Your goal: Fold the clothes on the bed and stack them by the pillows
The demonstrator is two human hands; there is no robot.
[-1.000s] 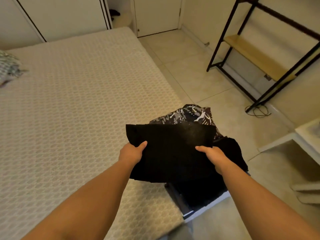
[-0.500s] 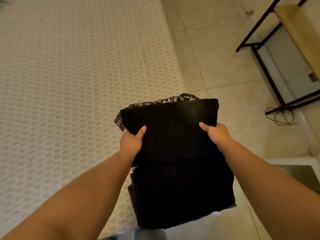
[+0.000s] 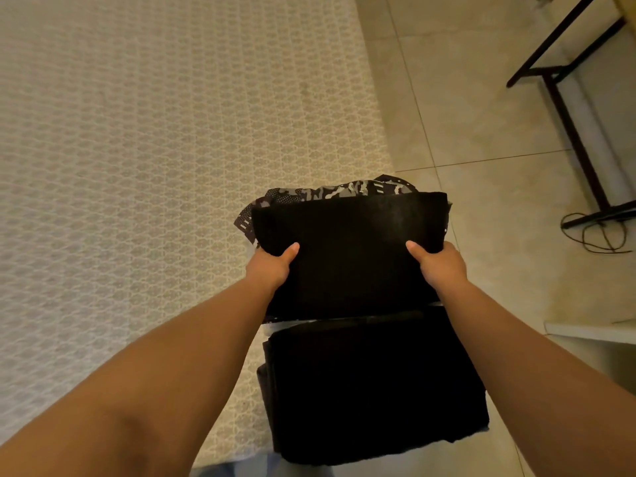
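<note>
Patterned bed, hands gripping black garment

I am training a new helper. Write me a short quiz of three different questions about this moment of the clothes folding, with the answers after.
1. True or false: both hands grip the folded black garment.
2. Which thing shows behind the far edge of that garment? A) a white towel B) a camouflage-print garment C) a pillow
3. Fill in: the second black garment lies at the corner of the ____.

Key
1. True: the left hand and the right hand each hold a side, thumbs on top.
2. B
3. bed
</note>
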